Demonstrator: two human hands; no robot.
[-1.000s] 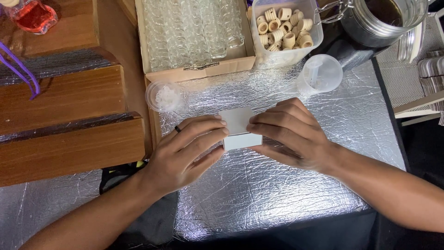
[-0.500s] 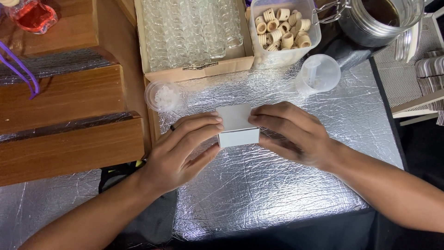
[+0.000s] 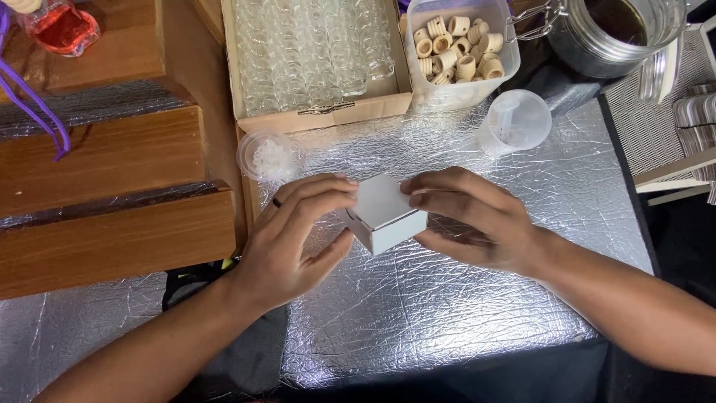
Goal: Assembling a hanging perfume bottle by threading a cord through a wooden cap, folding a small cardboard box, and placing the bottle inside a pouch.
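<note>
A small white cardboard box (image 3: pixel 384 215) is held between both hands just above a crinkled silver foil mat (image 3: pixel 418 321). My left hand (image 3: pixel 294 239) grips its left side, thumb under the front face and fingers over the top; a dark ring is on one finger. My right hand (image 3: pixel 466 216) holds the right side with fingertips on the top edge. The box is turned so one corner points toward me.
Behind the hands stand a cardboard tray of small glass vials (image 3: pixel 309 52), a clear tub of wooden rings (image 3: pixel 459 48), a clear plastic cup (image 3: pixel 517 121), a small round lidded cup (image 3: pixel 266 156) and a large glass jar (image 3: pixel 615 33). Wooden steps (image 3: pixel 112 194) rise at left.
The box has been lifted and rotated from lying flat to a corner-forward tilt. Both hands shifted with it and stay closed on its sides.
</note>
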